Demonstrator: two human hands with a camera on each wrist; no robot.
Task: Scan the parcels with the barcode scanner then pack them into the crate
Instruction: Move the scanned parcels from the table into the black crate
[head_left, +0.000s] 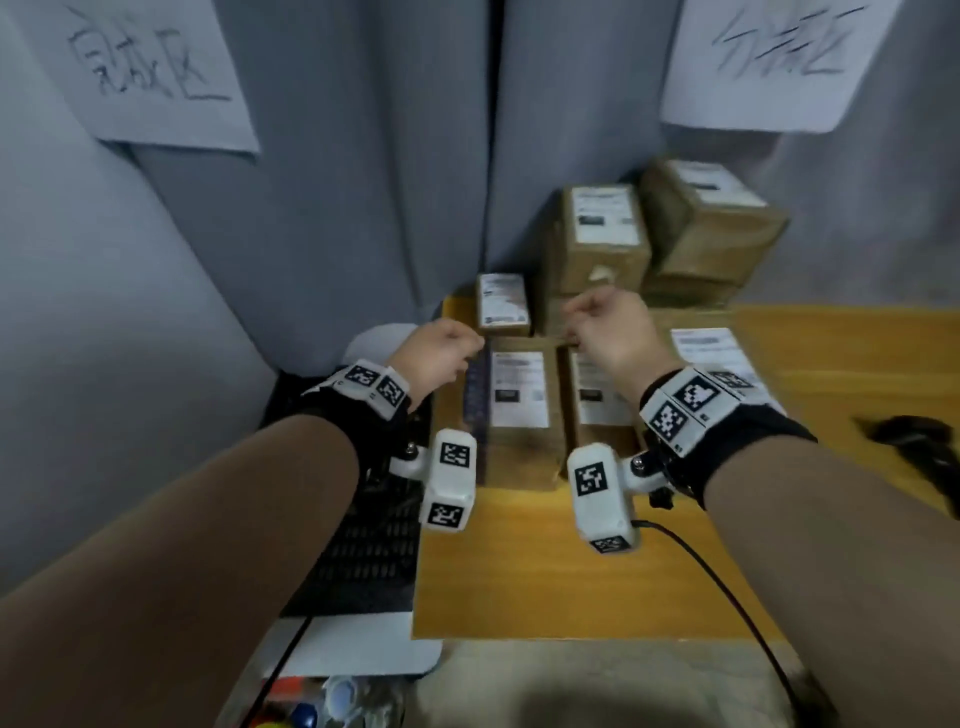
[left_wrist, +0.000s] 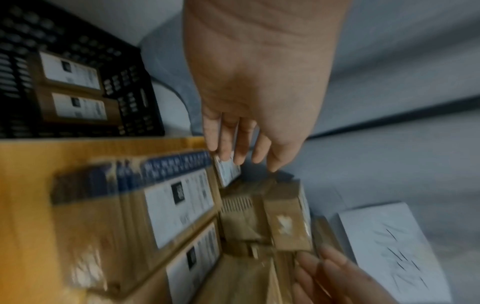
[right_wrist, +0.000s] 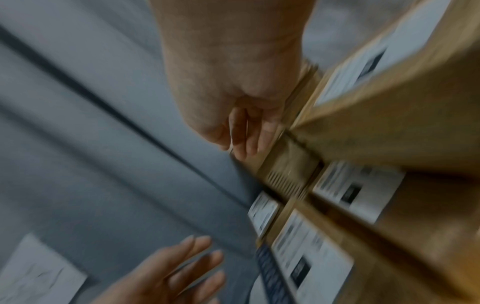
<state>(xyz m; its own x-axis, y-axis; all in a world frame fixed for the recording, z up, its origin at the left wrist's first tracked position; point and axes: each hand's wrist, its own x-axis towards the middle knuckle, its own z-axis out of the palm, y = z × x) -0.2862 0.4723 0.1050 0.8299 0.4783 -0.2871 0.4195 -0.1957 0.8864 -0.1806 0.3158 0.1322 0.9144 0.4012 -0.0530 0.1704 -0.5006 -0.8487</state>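
Several brown cardboard parcels with white labels lie on the wooden table (head_left: 545, 571). My left hand (head_left: 447, 348) hovers with relaxed straight fingers (left_wrist: 239, 148) over a small parcel (head_left: 503, 304) and the far end of a long blue-taped parcel (head_left: 519, 395). My right hand (head_left: 608, 327) hangs loosely curled and holds nothing, above another long parcel (head_left: 597, 400) and in front of a stacked box (head_left: 605, 228). The black crate (left_wrist: 135, 98) stands left of the table with two parcels (left_wrist: 70, 67) inside. The black barcode scanner (head_left: 919, 441) lies on the table at the far right.
A grey curtain with two handwritten paper signs (head_left: 156, 67) closes off the back. A second stacked box (head_left: 711, 218) and a flat labelled parcel (head_left: 711, 348) sit at the back right. A black cable (head_left: 727, 587) runs across the table's front.
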